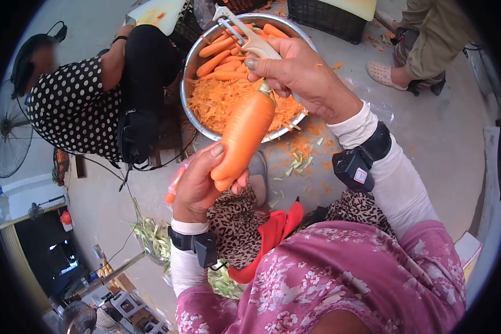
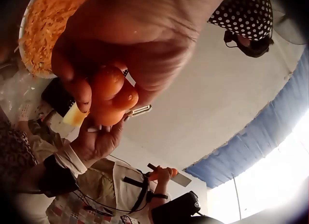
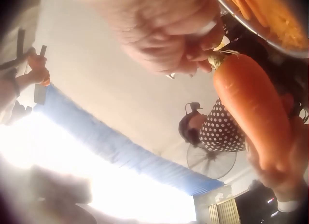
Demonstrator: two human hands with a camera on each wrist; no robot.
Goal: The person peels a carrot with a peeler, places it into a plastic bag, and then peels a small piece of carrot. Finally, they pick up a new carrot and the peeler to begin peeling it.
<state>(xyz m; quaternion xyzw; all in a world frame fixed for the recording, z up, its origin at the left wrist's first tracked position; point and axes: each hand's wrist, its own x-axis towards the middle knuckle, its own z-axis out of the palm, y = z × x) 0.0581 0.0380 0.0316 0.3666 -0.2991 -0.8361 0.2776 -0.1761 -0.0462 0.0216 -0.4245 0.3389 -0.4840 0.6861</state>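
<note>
A thick orange carrot (image 1: 247, 131) with a knobbly, split tip is held by my left hand (image 1: 197, 178) at its lower end. The left wrist view shows the rounded lobes of the tip (image 2: 108, 96) between the fingers of my left hand (image 2: 130, 45). My right hand (image 1: 309, 75) grips the pale handle of a peeler (image 1: 256, 42), whose blade end points up and left. In the right wrist view, the fingers of my right hand (image 3: 169, 36) are at the green stem end of the carrot (image 3: 253, 106); whether they touch it I cannot tell.
Behind the carrot stands a metal basin (image 1: 192, 114) with whole carrots (image 1: 214, 47) and orange shreds (image 1: 217, 103). Peelings (image 1: 300, 161) lie on the floor. A person in a dotted top (image 1: 78, 100) sits at the left; another person's foot (image 1: 387, 75) is at the upper right, near a black crate (image 1: 323, 22).
</note>
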